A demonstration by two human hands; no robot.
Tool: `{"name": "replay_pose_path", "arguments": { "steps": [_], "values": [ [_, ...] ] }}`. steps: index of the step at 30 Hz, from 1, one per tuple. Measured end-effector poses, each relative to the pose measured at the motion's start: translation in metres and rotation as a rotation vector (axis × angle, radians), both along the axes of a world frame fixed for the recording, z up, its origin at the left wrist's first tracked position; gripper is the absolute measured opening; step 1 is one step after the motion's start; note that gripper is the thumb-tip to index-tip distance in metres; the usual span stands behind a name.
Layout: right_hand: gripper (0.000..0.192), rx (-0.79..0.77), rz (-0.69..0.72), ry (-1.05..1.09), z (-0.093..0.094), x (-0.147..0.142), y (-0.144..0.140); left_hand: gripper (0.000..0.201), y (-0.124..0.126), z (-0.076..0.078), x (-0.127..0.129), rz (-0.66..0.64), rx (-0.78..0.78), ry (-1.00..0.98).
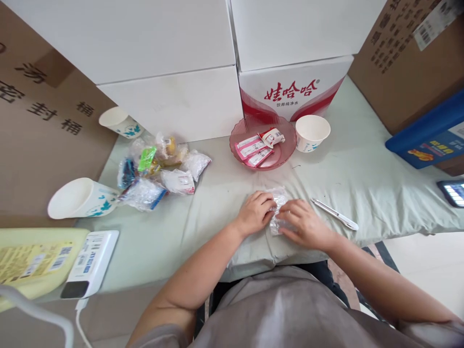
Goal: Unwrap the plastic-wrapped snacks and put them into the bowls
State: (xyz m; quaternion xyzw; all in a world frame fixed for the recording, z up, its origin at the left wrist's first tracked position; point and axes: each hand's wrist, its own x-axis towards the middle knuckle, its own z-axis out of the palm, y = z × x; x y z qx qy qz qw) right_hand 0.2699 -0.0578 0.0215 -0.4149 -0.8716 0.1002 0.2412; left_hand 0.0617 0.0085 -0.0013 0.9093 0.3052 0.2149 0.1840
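Left hand (255,211): fingers bent and close together, tips on bubble-wrap packet (274,226); can't tell if it's pinched or just pressed. Right hand (302,222): fingers half bent, thumb set apart, tips on the same packet from the other side; firm grip or not, can't tell. Packet lies flat on tabletop (217,193) between the hands, clear crinkly plastic, contents mostly hidden. Tabletop has a wrinkled pale green cloth. Right of the right hand, slim white pen-like tool (335,214), lying diagonally. Beyond the hands, pink translucent bowl (237,129), ribbed, scalloped rim, holding pink-and-white sachets (250,146) and a red-and-white packet (272,137), print too small. Just right of it, paper cup (312,133), white, teal leaf print. Left, pile of wrapped items (177,181), shiny film and bubble wrap, one bright green piece; two more leaf-print cups (99,200) near it. Far left, yellow jug (43,256) with barcode label, beside white power bank (94,256). Behind bowl, white box (290,94), red 娃哈哈 with ®, smaller 饮用纯净水. Left brown carton (47,92) reads 汤, 密封桶 and another 桶. Right, blue package (431,130), yellow characters unclear; brown carton behind it (398,92) has dark print and a barcode sticker; phone (453,192) at the edge, screen lit
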Motion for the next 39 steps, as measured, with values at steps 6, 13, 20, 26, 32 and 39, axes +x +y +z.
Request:
{"name": "replay_pose_path", "arguments": {
  "steps": [6, 13, 20, 26, 32, 39],
  "values": [
    [0.023, -0.027, 0.063, -0.002, -0.019, -0.001, -0.029, 0.031, -0.003, 0.005, 0.002, 0.027, 0.015, 0.102],
    [0.018, 0.023, 0.093, 0.038, -0.007, -0.004, -0.033, 0.026, -0.005, 0.003, 0.000, -0.077, -0.016, 0.056],
    [0.023, -0.056, 0.021, 0.004, 0.008, -0.006, -0.009, 0.054, -0.003, -0.002, -0.001, -0.153, -0.073, -0.072],
    [0.023, -0.204, -0.347, -0.242, 0.002, -0.010, 0.030, 0.076, -0.002, -0.002, -0.002, -0.116, -0.085, -0.133],
    [0.022, -0.159, -0.416, -0.250, -0.010, -0.013, 0.030, 0.072, -0.004, 0.001, -0.001, -0.088, -0.094, -0.166],
    [0.023, -0.046, -0.471, -0.226, -0.020, -0.011, 0.030, 0.040, -0.003, -0.001, 0.001, -0.090, -0.053, -0.107]
  ]
}}
